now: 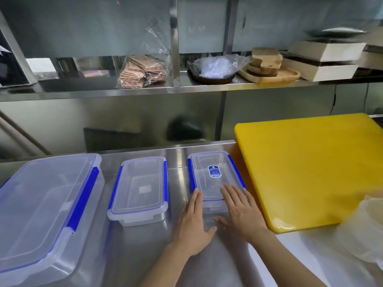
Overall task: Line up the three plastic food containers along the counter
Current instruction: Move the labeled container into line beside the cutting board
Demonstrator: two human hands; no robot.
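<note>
Between my flat, open hands I'm framing the labelled container [215, 177]: left hand [191, 222] beside it, right hand [241, 210] resting on its lid; the medium container [138, 189] and large container [44, 210] are sitting further left on the surface [176, 166].

Only one printed mark shows: a small blue shield-shaped sticker [214, 171] with white lettering, stuck on the clear lid of the small transparent plastic food container with blue side clips [215, 177]; its lines of print are too small and blurred to read; no brand, number or sign can be made out anywhere else.
</note>
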